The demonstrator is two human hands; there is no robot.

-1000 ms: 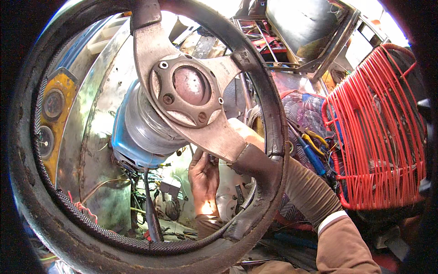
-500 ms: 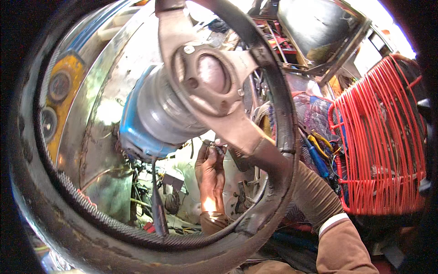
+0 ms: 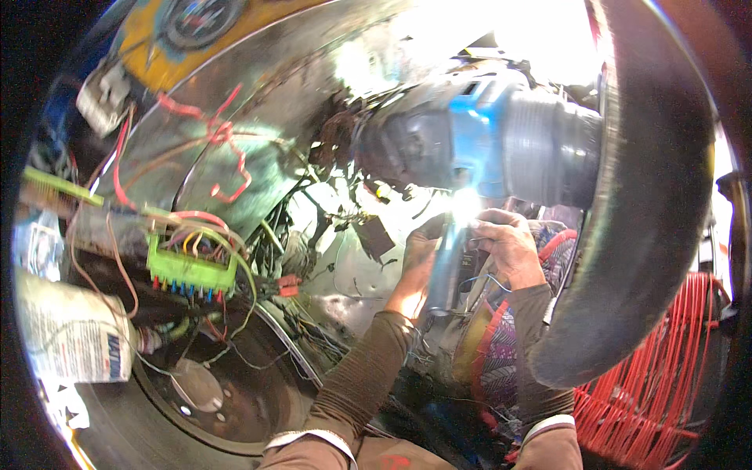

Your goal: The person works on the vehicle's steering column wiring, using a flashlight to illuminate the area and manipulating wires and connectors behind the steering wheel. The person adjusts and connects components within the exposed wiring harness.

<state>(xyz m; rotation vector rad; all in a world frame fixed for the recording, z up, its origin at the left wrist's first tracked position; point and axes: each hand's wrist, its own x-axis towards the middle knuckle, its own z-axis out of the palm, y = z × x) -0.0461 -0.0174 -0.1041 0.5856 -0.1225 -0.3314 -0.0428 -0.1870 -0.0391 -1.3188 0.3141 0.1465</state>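
Beneath the steering column (image 3: 479, 133), with its blue band and grey collar, both my hands are raised close together. My left hand (image 3: 419, 262) has its fingers bent inward, partly covered by a dark column stalk (image 3: 445, 274) hanging in front. On the stalk's other side, my right hand (image 3: 511, 244) pinches with thumb and fingers near a bright glare. Whatever small thing lies between the fingers is washed out by light. A thin blue wire (image 3: 489, 277) runs just below my right hand. The dark steering wheel (image 3: 654, 196) stands edge-on to the right.
At left hangs a green fuse block (image 3: 192, 262) with coloured wires, near a tied red wire (image 3: 219, 133). A white labelled container (image 3: 74, 329) stands below it, beside a round wheel-like part (image 3: 235, 392). A red corded seat frame (image 3: 646, 384) is at lower right.
My view has swung left and lower, so the steering wheel now appears edge-on at right. My right hand, earlier hidden behind the wheel, now shows beside my left under the column.
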